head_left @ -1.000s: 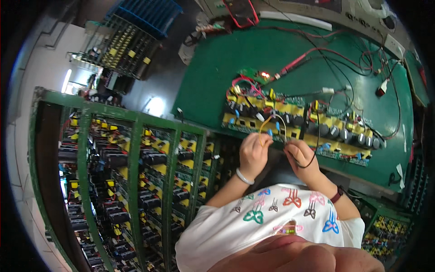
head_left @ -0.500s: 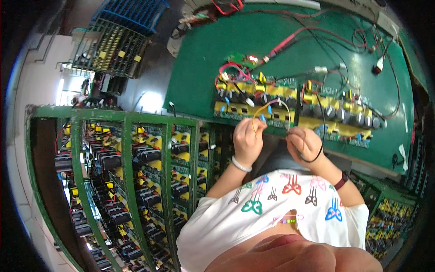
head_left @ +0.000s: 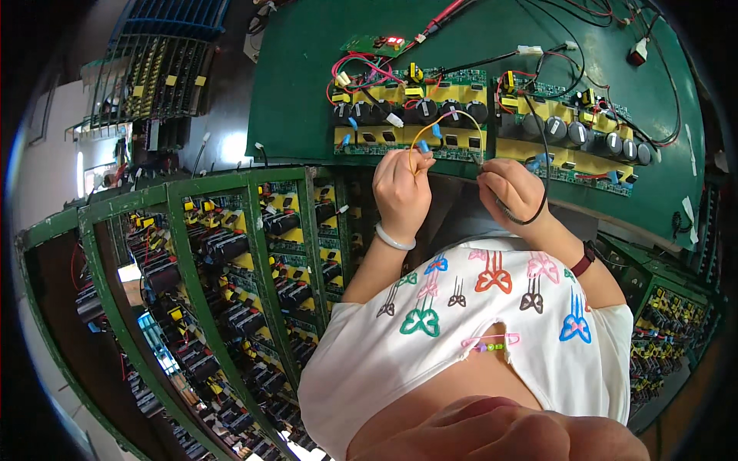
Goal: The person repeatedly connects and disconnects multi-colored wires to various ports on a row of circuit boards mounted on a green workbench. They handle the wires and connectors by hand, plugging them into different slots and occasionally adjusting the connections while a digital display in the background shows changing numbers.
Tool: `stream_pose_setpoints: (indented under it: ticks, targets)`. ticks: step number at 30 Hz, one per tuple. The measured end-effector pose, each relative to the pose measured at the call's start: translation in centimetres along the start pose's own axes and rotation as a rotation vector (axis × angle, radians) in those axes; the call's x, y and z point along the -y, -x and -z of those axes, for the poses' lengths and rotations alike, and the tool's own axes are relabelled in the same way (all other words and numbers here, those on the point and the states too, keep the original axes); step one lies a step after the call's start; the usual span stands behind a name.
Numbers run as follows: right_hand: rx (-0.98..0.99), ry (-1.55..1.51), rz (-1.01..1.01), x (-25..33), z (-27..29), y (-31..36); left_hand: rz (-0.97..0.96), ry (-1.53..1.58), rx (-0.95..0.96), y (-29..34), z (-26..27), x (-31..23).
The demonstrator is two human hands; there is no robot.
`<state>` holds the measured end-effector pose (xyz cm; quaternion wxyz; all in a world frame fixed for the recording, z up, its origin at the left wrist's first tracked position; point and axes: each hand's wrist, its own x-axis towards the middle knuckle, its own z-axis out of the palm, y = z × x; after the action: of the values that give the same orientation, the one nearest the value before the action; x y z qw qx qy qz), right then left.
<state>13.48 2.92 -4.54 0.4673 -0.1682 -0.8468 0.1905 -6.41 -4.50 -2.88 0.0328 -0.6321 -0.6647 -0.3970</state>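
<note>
My left hand is closed, thumb and fingertips pinching one end of a thin yellow wire. The wire arcs upward and comes down paler at my right hand, whose fingers are pinched around its other end. A black cable hangs down and loops around the right hand. Just beyond the hands lies a circuit board with yellow plates, black capacitors and green edges. A small blue part shows right at my left fingertips; whether it is held or sits on the board I cannot tell.
A second, similar board lies to the right on the green table. Behind are a small board with a lit red display, a red probe and black cables. A green rack full of boards stands at left, another rack at lower right.
The whole view has shifted, so the boards and hands appear higher in the picture. Both hands keep their pinch on the wire, held just in front of the left board.
</note>
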Motion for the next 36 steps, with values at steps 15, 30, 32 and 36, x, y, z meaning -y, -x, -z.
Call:
stream_pose_setpoints:
  ticks: [15,30,32,36]
  targets:
    - [-0.005,0.06,0.05,0.1,-0.2,-0.2,0.034,-0.01,0.008,0.0,0.4,-0.3]
    - [-0.001,-0.137,-0.043,-0.4,4.5,-6.0,0.107,0.031,0.029,-0.2,0.2,-0.9]
    - [-0.017,-0.128,-0.118,-1.4,5.6,-8.3,0.095,0.025,0.008,-0.2,0.2,-1.0]
    - [0.022,-0.265,-0.45,-3.0,6.2,-11.0,0.072,0.015,0.012,-0.3,0.1,-0.9]
